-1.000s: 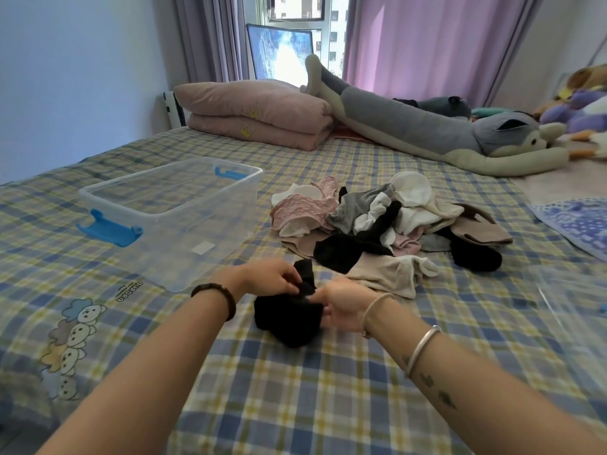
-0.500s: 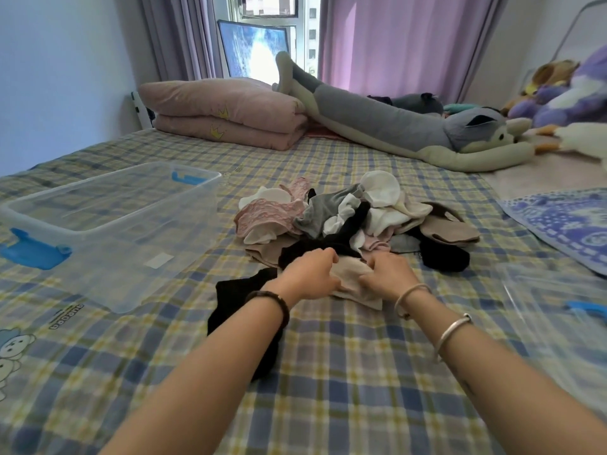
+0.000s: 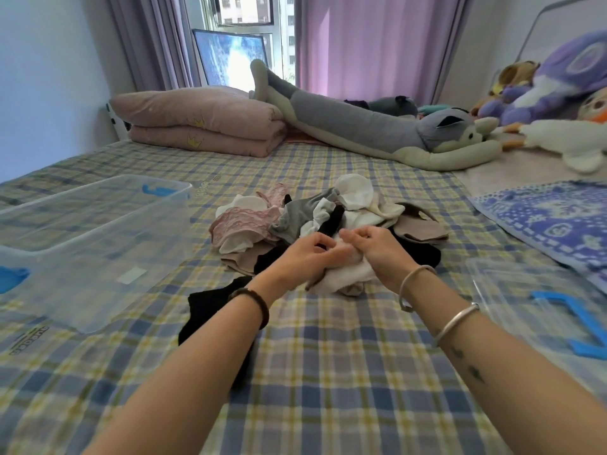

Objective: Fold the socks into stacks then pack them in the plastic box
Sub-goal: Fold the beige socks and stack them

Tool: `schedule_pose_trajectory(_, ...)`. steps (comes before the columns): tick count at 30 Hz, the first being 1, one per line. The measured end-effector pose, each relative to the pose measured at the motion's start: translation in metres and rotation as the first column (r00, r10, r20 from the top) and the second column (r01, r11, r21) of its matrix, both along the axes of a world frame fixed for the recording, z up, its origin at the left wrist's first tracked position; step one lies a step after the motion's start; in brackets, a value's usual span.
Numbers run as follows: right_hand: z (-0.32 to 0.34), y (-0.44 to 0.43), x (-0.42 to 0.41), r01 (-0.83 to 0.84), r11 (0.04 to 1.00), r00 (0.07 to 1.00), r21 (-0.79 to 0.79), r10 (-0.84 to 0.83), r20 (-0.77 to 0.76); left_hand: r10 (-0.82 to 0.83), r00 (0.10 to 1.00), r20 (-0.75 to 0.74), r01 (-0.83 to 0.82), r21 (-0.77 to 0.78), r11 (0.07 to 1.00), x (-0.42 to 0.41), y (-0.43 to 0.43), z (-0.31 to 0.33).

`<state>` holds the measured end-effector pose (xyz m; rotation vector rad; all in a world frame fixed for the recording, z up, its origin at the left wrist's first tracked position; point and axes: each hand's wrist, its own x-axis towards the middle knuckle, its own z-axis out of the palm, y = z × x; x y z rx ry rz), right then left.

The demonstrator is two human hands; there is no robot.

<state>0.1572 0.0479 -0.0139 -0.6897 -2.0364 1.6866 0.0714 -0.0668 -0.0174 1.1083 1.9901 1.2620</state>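
Folding is the step in hand. The left hand (image 3: 303, 257) and right hand (image 3: 377, 249) both curl their fingers into a cream sock (image 3: 345, 277) at the near edge of the sock pile (image 3: 328, 215) on the bed (image 3: 328, 372). A black sock (image 3: 210, 300) lies under the left forearm, unpacked. The plastic box (image 3: 82, 274) sits to the left, seemingly empty. Next, I judge, the cream sock needs pulling free, then flattening and folding.

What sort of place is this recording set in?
Most likely a home bedroom. The socks lie on a plaid-sheeted bed, a folded pink quilt sits at its far end, and plush toys line the right side near a curtained window.
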Motion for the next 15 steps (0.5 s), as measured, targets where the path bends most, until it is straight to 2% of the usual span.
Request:
schedule_pose_trajectory(2, 0.005, -0.006, -0.002, 0.007, 1.0, 1.0, -0.022, -0.007, -0.018, -0.015, 0.998, -0.063, 0.014, -0.009, 1.0, 0.004, 0.002, -0.001)
schedule_pose_trajectory(4, 0.01, -0.01, -0.003, 0.017, 1.0, 1.0, -0.02, -0.017, -0.012, 0.035, 0.986, -0.165, -0.026, 0.06, 0.998, 0.006, 0.002, 0.0)
schedule_pose_trajectory(5, 0.012, -0.011, -0.002, 0.018, 0.999, 1.0, -0.031, -0.019, -0.011, 0.085, 0.985, -0.149, -0.069, 0.106, 0.992, 0.005, 0.003, 0.002)
schedule_pose_trajectory(8, 0.017, -0.008, 0.006, 0.056, 0.997, 0.998, -0.05, -0.056, -0.001, 0.343, 0.939, -0.015, -0.337, 0.139, 0.931, -0.01, -0.003, 0.005)
schedule_pose_trajectory(11, 0.018, 0.0, 0.014, 0.129, 0.988, 0.992, -0.088, -0.13, 0.0, 0.572, 0.804, -0.16, -0.583, -0.026, 0.812, -0.029, -0.012, 0.003)
schedule_pose_trajectory(12, 0.018, 0.001, 0.016, 0.128, 0.983, 0.991, -0.131, -0.133, -0.028, 0.591, 0.791, -0.16, -0.605, -0.065, 0.793, -0.03, -0.015, 0.003)
schedule_pose_trajectory(13, 0.019, 0.002, 0.016, 0.11, 0.978, 0.991, -0.176, -0.122, -0.059, 0.568, 0.816, -0.108, -0.575, -0.043, 0.817, -0.029, -0.018, 0.006)
schedule_pose_trajectory(15, 0.021, -0.002, 0.014, 0.054, 0.969, 0.993, -0.24, -0.078, -0.09, 0.349, 0.936, 0.032, -0.351, 0.097, 0.931, -0.021, -0.019, 0.013)
